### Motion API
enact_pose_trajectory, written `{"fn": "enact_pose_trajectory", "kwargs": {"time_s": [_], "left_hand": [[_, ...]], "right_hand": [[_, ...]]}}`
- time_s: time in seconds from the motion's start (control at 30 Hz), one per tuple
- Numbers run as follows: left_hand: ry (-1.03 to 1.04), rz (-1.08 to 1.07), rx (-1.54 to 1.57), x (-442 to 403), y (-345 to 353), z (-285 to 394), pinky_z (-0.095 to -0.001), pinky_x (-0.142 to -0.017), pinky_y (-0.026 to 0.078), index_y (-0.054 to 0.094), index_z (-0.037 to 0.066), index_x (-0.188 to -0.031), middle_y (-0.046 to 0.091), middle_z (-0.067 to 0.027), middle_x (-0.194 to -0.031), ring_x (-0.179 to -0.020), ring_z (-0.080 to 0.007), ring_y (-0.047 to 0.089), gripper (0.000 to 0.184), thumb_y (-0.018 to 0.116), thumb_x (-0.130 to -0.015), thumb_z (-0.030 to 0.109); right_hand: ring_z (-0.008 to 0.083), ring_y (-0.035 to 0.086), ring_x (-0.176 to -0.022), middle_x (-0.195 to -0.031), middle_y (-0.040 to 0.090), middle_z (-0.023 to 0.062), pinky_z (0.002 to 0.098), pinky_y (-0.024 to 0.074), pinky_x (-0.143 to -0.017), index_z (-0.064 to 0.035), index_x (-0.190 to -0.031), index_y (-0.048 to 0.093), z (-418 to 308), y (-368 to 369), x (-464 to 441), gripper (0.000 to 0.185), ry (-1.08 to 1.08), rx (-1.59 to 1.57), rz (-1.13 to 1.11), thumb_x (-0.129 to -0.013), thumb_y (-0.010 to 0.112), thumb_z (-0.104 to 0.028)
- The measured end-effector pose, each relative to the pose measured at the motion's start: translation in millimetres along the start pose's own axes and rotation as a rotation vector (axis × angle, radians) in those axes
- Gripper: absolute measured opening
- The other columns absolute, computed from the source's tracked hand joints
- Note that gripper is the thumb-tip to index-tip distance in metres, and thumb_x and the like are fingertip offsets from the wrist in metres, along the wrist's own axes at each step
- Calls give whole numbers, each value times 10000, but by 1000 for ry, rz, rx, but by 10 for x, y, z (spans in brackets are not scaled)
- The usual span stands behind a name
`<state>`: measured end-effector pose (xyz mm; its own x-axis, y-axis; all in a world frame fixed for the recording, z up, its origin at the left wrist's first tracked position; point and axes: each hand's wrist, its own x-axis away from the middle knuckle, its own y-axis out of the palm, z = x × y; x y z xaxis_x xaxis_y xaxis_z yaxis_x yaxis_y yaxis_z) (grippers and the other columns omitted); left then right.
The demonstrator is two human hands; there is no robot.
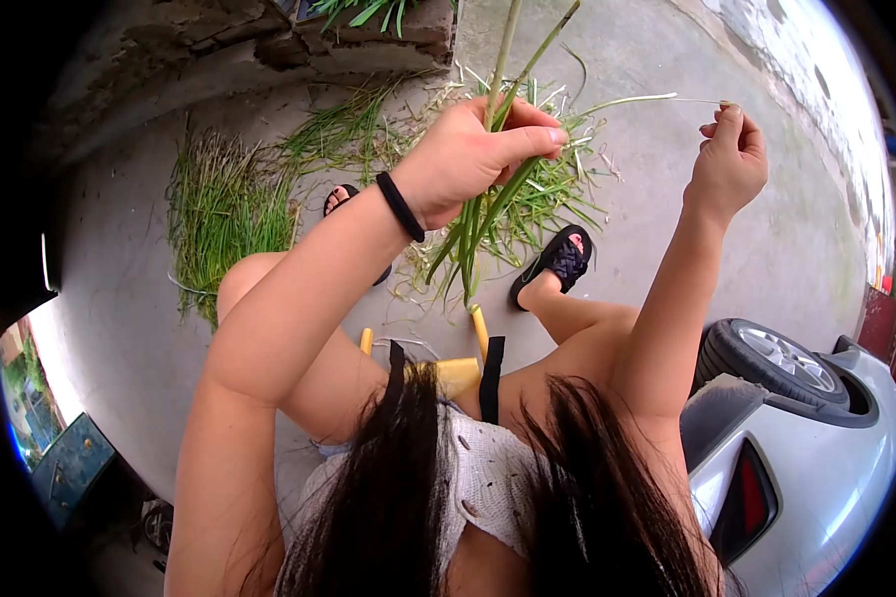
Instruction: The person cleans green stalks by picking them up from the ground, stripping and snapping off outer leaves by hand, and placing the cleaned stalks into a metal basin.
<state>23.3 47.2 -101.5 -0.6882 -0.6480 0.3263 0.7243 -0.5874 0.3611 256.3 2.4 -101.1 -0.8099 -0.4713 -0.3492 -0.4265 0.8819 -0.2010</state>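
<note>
Over the loose heap (558, 191) of green and pale scraps on the concrete floor (657, 259), the head view gives me both hands raised and well apart. My left hand (493, 147) is closed around a few green stalks (476, 224); their upper ends rise past the thumb and their leafy lower ends hang in front of the heap's near left edge. A black band (400, 207) circles that wrist. My right hand (732, 164), up and to the right of the heap, has its thumb and forefinger pinched together on the end of a thin strand (642, 99). I see the strand stretching sideways from near the left hand, pale green and thicker there, thread-fine by the right fingertips.

Left of the heap, I make out a thick green bundle (227, 194) lying on the floor, with more long stalks (340, 129) strewn between the 2. Behind the heap, to the upper left, a rough masonry ledge (368, 48) carries some green leaves (373, 12). Of the 2 black sandals, 1 (565, 261) stands at the heap's near right edge; the other (338, 197), to the left, is partly hidden by the left arm. Nearer me than the heap, a yellow frame (455, 376) shows between the legs. Far to the lower right of the heap, I see a silver car (826, 478) with 1 wheel (779, 360) in view.
</note>
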Motion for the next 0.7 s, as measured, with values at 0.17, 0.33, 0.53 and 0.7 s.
{"fn": "enact_pose_trajectory", "kwargs": {"time_s": [0.17, 0.33, 0.53, 0.7], "left_hand": [[-19, 39, 52, -30, -12, -43, -174, -513, 311, 615, 70, -936, 603, 14, -813, -569, -12, 405, 168, 615, -823, 194], [-14, 42, 59, -71, -18, -81, -173, -507, 307, 615, 64, -956, 590, 18, -802, -560, -17, 384, 181, 602, -836, 199], [20, 62, 51, -77, 5, -96, -165, -496, 314, 614, 54, -922, 581, 22, -774, -552, -19, 394, 172, 603, -836, 204], [-6, 18, 45, -63, -36, -67, -154, -511, 312, 611, 73, -943, 573, 41, -785, -559, -14, 380, 174, 586, -849, 217]], "right_hand": [[106, 526, -607, -880, 577, 99, 190, 349, -451, 45, -925, 547, -24, 54, 26, 239, 324, -352, -117, -847, 596, -175], [45, 471, -586, -884, 591, 75, 156, 324, -471, 44, -1015, 574, -226, 252, 452, 324, 556, -387, -896, -869, 582, -245], [38, 493, -589, -672, 597, 2, 170, 357, -503, -3, -821, 640, -259, 325, 559, 237, 449, -239, -889, -783, 684, -232], [56, 517, -627, -695, 607, 14, 182, 390, -554, 6, -830, 656, -282, 301, 563, 196, 386, -258, -897, -806, 655, -189]]}}
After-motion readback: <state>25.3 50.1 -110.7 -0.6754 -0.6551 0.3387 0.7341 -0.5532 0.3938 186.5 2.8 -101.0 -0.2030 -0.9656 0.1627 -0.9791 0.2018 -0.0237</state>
